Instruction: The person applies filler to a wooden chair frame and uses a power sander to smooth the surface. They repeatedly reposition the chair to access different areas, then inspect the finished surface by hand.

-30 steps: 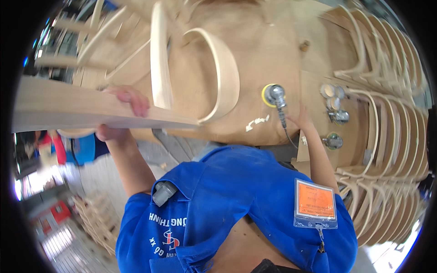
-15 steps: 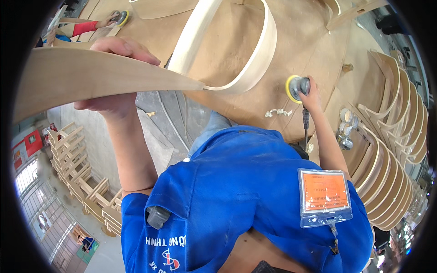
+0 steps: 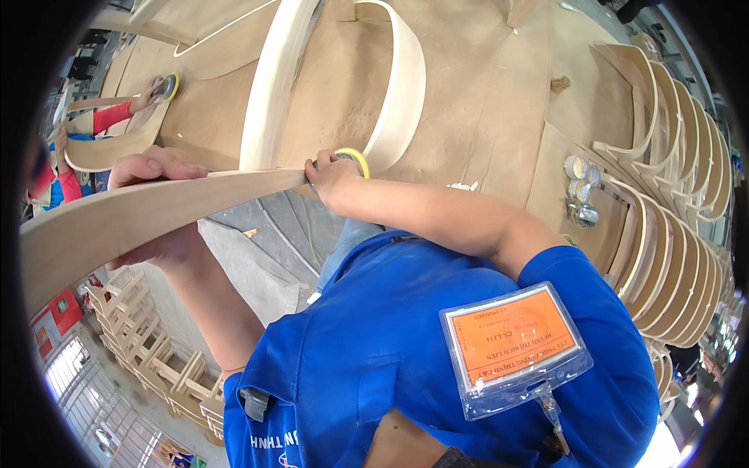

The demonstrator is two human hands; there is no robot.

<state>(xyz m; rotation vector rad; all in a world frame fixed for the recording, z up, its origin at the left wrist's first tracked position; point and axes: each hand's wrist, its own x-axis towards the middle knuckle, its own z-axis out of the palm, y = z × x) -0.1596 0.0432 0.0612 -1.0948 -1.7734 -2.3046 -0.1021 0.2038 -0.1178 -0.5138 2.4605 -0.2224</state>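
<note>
From where I stand, the worker in the blue shirt [image 3: 445, 335] has a long wooden board [image 3: 191, 199] out in front of the chest, off the near edge of the tabletop [image 3: 484, 101], with floor showing beneath it. Its long axis runs from low on the worker's left up toward the right in a gentle slope. The wide end points out to the left; the board narrows to the tip that points at the worker's right hand [image 3: 334, 185].

The left hand [image 3: 170, 243] is clamped around the wide part, fingers over the upper edge and the rest below. The right hand is closed over a sander [image 3: 358, 159], its yellow rim peeking out, right by the narrow tip; whether the pad touches wood I can't tell.

Beyond the board, a pale slat [image 3: 273, 86] points away across the tabletop, and a curved wooden band [image 3: 411, 86] bends round beside it. Whether these join the board, I can't say.
</note>
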